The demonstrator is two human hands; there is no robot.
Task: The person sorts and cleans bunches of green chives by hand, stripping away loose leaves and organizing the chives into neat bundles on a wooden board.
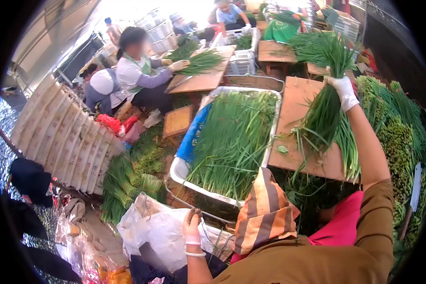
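My right hand [341, 91], in a white glove, is raised at the right and closed around a bunch of chives [324, 116]. The long leaves hang down over a brown board [288, 137] and also stick up above the fist. Loose chives [348, 151] lie on the board's right side, under the held bunch. Low in front of my body is my left hand [192, 228], with darkened fingertips drawn together beside a white sack [151, 227]. Whether anything is between those fingers cannot be made out. A white crate [179, 173] full of chives [232, 142] stands between the sack and the board.
Stacked white crates [64, 137] lean at the left, beside bundled chives [137, 175] on the ground. More bundles [397, 137] are piled at the far right, near a pale blade [415, 187]. A co-worker [137, 71] handles chives at another board [208, 78]. A striped cloth [262, 213] covers my knee.
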